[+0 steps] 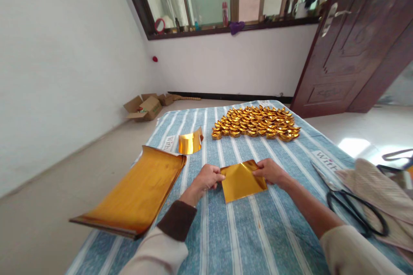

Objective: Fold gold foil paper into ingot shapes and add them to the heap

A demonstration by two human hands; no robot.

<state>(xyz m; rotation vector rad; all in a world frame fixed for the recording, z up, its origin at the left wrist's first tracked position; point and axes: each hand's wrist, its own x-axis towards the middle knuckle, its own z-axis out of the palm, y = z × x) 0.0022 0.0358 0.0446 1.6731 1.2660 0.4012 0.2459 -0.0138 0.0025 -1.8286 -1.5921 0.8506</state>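
both hands, left hand [206,179] and right hand [270,171], are pinching a gold paper sheet [242,185] flat on the bed [258,232]; many folded ingots [256,123] are lying done, a thick paper stack [135,193] is waiting.

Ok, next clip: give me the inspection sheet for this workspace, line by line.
Surface: blue striped cloth covering a flat top, lying smooth.
Job's things: one gold foil sheet lying on the cloth, pinched at its upper corners; thick stack of gold sheets overhanging the left edge; a curled gold sheet beyond it; folded gold ingots packed in rows at the far end.
Clutter: black scissors and beige fabric on the right.
Hands: left hand and right hand both grip the sheet with their fingers.
Cables: nothing seen.
Surroundings: open cardboard boxes on the floor, dark door, cluttered windowsill.
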